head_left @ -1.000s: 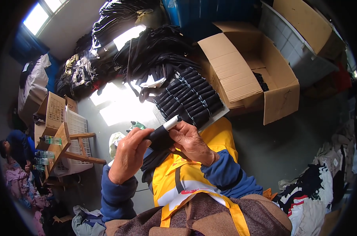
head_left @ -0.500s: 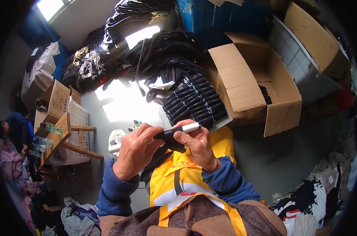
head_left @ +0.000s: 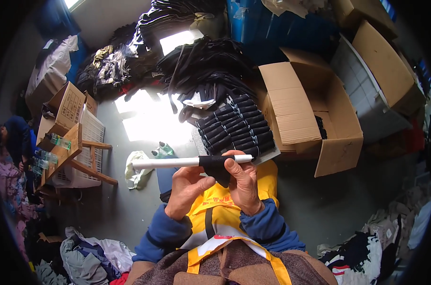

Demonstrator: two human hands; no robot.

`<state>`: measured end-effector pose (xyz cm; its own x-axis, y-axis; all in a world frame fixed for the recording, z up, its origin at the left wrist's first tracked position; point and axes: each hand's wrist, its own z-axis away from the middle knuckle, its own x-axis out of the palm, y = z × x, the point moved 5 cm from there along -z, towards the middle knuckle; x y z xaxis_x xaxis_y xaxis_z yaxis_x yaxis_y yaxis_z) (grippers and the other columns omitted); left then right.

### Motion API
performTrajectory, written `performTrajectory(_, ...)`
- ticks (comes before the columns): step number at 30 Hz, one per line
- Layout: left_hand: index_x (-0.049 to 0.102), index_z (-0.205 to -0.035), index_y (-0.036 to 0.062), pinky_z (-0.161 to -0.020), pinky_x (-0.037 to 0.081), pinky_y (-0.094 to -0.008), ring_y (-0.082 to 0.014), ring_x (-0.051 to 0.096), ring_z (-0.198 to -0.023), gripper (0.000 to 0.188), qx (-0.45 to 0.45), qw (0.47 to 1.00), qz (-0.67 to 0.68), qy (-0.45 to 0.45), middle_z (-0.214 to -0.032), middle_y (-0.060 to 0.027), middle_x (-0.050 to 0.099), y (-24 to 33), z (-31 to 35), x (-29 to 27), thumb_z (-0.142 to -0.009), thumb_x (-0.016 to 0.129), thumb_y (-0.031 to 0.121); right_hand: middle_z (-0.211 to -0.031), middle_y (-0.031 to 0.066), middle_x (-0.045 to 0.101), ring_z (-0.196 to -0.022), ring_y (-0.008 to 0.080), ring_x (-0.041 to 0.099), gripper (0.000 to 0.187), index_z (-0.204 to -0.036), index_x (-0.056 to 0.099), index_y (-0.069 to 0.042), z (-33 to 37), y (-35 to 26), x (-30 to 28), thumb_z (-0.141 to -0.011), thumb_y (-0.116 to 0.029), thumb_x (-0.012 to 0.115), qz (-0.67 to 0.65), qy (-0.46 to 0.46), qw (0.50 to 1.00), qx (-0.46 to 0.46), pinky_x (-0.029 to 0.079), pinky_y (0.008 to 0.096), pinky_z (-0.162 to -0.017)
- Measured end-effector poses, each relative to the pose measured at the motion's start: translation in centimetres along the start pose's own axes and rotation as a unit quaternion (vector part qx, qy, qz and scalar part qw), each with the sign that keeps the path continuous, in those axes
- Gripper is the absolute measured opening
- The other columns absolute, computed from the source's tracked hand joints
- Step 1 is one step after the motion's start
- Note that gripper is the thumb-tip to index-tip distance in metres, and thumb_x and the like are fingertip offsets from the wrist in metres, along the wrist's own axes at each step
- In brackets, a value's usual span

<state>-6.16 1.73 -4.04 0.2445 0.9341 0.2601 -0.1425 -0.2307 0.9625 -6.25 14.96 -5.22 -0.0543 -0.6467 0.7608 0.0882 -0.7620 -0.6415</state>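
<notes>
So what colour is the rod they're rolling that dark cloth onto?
White rod, clearest in the head view.

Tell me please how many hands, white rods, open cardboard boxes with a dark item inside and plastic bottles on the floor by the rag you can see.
Hands: 2, left hand and right hand
White rod with black fabric rolled around it: 1
Open cardboard box: 1
Plastic bottles on the floor: 2
Total: 6

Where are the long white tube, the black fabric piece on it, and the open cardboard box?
Long white tube [head_left: 165, 163], head view, bare left stretch.
Black fabric piece [head_left: 214, 161], head view, part wrapped round the tube.
Open cardboard box [head_left: 291, 109], head view, left flap.
</notes>
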Motion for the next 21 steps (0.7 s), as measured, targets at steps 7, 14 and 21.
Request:
performTrajectory(7,0.053,-0.106,-0.0017,-0.080,0.046,-0.0245,-0.0120,0.056,-0.084,0.030,-0.025,0.971,0.233,0.050,-0.096,-0.0075,0.058,-1.2,-0.2,-0.3,-0.079,0.066,0.000,-0.095,0.0017,0.056,-0.089,0.0107,0.055,0.025,-0.104,0.055,-0.007,-0.1,0.5,-0.6,-0.082,-0.010,0.067,0.053,-0.061,0.997,-0.006,0.047,0.0219,-0.081)
performTrajectory(14,0.052,-0.107,0.0005,-0.083,0.046,-0.0255,-0.0135,0.056,-0.088,0.031,-0.023,0.950,0.292,0.109,-0.095,-0.0068,0.057,-1.7,0.4,-0.4,-0.079,0.066,0.000,-0.097,0.0014,0.053,-0.091,0.0101,0.053,0.026,-0.104,0.052,-0.008,-0.6,1.2,-0.7,-0.083,-0.012,0.066,0.086,-0.102,0.991,-0.006,0.047,0.0216,-0.081)
performTrajectory(21,0.052,-0.108,0.0020,-0.082,0.047,-0.0242,-0.0138,0.057,-0.088,0.032,-0.014,0.959,0.263,0.107,-0.095,-0.0061,0.057,-2.0,0.5,-0.4,-0.079,0.067,0.002,-0.095,0.0025,0.057,-0.088,0.0109,0.056,0.023,-0.102,0.056,-0.005,-0.5,2.2,-1.3,-0.082,-0.008,0.067,0.018,-0.029,0.997,0.072,0.047,0.0215,-0.080)
